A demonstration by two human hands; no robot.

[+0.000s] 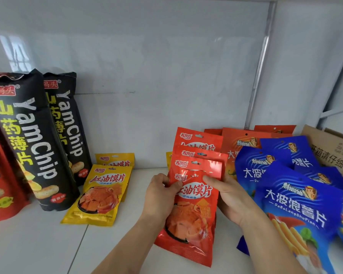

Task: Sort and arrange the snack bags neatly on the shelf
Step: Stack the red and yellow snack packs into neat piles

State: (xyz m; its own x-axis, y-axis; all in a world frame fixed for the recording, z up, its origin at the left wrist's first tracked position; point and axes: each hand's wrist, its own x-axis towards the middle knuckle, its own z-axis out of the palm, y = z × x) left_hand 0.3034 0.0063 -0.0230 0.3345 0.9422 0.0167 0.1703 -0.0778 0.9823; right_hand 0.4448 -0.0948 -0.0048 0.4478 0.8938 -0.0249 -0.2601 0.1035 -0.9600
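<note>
A row of several red snack bags [194, 212] leans back on the white shelf [38, 244] at centre. My left hand [160, 196] pinches the left edge of the front red bag near its top. My right hand [226, 196] grips the same bag's right edge, thumb on its face. To the left, two yellow bags [101, 194] lean one behind the other. Blue crisp bags [297, 204] overlap in a pile on the right, with orange bags [244, 147] behind them.
Two tall black Yam Chip bags [34, 139] stand at the left, and a red tall bag [0, 184] is at the left edge. A cardboard box [333, 151] sits at the far right. The white back wall [147, 76] closes the shelf.
</note>
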